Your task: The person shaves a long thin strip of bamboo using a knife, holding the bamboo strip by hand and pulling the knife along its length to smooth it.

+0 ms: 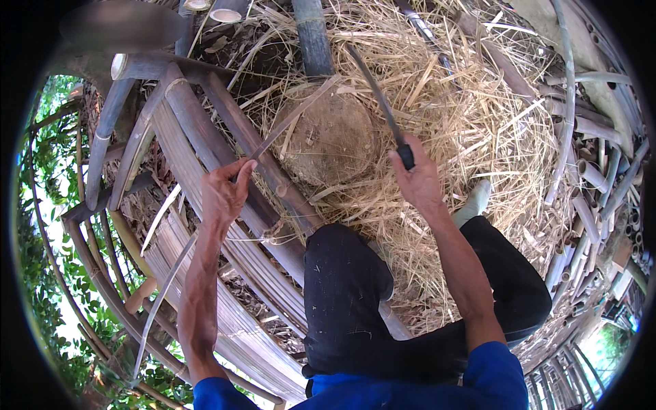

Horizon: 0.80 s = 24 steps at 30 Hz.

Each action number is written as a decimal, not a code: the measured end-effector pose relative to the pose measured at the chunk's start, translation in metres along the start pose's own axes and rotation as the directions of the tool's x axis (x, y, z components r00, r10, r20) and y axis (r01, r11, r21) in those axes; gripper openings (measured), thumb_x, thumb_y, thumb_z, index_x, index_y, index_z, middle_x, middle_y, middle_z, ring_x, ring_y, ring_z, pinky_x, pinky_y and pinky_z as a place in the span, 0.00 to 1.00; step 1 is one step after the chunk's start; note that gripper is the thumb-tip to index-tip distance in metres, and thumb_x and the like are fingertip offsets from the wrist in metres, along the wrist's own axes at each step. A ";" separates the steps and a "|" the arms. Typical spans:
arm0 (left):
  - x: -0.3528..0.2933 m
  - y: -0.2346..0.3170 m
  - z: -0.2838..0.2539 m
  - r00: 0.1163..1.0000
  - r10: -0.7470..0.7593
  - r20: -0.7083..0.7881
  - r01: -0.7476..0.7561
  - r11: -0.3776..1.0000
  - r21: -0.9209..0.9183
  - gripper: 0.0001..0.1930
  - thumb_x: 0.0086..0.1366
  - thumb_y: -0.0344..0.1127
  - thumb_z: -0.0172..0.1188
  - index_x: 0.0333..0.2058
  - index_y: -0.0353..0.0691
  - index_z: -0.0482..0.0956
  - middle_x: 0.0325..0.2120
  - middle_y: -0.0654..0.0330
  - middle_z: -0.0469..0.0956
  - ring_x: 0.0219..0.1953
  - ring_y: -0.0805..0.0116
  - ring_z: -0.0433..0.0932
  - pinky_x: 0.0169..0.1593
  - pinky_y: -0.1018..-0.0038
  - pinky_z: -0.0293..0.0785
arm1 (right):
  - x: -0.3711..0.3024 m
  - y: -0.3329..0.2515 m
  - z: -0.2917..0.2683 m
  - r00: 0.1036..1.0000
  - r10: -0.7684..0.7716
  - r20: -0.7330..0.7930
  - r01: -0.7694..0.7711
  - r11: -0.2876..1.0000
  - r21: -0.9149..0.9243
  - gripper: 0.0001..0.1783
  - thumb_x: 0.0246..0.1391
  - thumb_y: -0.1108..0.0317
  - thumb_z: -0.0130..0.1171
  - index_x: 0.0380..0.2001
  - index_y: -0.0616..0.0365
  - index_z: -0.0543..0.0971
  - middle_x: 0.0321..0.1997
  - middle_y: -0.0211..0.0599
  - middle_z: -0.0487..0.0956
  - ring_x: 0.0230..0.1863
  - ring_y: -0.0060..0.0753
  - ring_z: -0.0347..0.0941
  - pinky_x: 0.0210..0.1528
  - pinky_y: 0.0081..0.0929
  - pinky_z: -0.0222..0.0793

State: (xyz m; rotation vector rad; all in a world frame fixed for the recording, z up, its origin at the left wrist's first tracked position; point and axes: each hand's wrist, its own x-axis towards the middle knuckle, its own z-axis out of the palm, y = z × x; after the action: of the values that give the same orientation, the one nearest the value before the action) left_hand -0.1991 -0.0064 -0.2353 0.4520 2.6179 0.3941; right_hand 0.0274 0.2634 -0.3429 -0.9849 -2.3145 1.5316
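My left hand (227,188) is closed round a thin bamboo strip (292,119). One end of the strip slants up to the right over a round wooden block (331,140). A pale length below my left wrist looks like the same strip, trailing behind my forearm to the lower left. In my right hand (419,179) is a knife (377,92), gripped by its black handle. Its long dark blade points up and to the left, past the block's right edge, apart from the strip.
Bamboo shavings (478,143) cover the ground around the block. A bamboo bench (198,137) with a slatted surface stands on the left. An upright bamboo pole (312,37) rises behind the block. Cut bamboo pieces (591,174) are piled at the right. My bent knee (345,263) is close below the block.
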 end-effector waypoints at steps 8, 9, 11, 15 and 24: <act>-0.017 0.023 0.011 0.982 0.179 0.054 -0.172 0.978 -0.121 0.13 0.70 0.39 0.64 0.42 0.35 0.88 0.13 0.55 0.76 0.14 0.76 0.70 0.19 0.70 0.64 | 0.016 0.006 0.020 0.989 -0.106 0.101 0.117 0.987 -0.111 0.20 0.61 0.67 0.62 0.54 0.51 0.72 0.21 0.43 0.73 0.22 0.46 0.75 0.25 0.40 0.70; -0.020 0.035 0.002 0.979 0.059 0.197 -0.047 0.997 -0.065 0.11 0.70 0.37 0.63 0.43 0.35 0.87 0.18 0.53 0.82 0.17 0.73 0.75 0.22 0.70 0.69 | 0.013 0.007 0.018 0.986 -0.088 0.143 0.102 0.990 -0.093 0.20 0.61 0.67 0.62 0.54 0.52 0.72 0.22 0.44 0.74 0.22 0.46 0.75 0.26 0.40 0.69; -0.024 0.038 0.000 0.979 0.153 0.138 -0.141 0.986 -0.090 0.11 0.71 0.36 0.63 0.42 0.34 0.88 0.15 0.55 0.79 0.14 0.74 0.71 0.19 0.70 0.64 | 0.008 0.004 0.015 0.978 -0.073 0.198 0.089 0.993 -0.071 0.20 0.61 0.67 0.62 0.54 0.52 0.71 0.22 0.44 0.74 0.22 0.47 0.76 0.26 0.40 0.69; -0.006 0.029 0.007 0.974 0.206 0.090 -0.204 0.978 -0.037 0.13 0.70 0.38 0.63 0.38 0.33 0.88 0.12 0.56 0.76 0.14 0.70 0.72 0.21 0.66 0.65 | 0.007 0.010 0.016 0.980 -0.002 0.200 0.030 0.990 -0.137 0.18 0.61 0.68 0.61 0.53 0.54 0.72 0.23 0.49 0.76 0.25 0.53 0.76 0.27 0.44 0.69; 0.036 0.049 0.066 0.966 0.230 -0.114 -0.232 0.973 -0.009 0.17 0.71 0.47 0.59 0.38 0.40 0.87 0.18 0.50 0.80 0.24 0.52 0.80 0.37 0.55 0.77 | 0.005 0.020 0.022 0.976 0.005 0.218 0.030 0.987 -0.161 0.17 0.60 0.66 0.60 0.50 0.58 0.70 0.24 0.55 0.76 0.28 0.62 0.76 0.31 0.50 0.69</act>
State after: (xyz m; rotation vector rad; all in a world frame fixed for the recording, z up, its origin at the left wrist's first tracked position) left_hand -0.1856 0.0647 -0.2886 0.7520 2.6733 0.5386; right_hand 0.0218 0.2552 -0.3712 -0.8744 -2.6280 1.5341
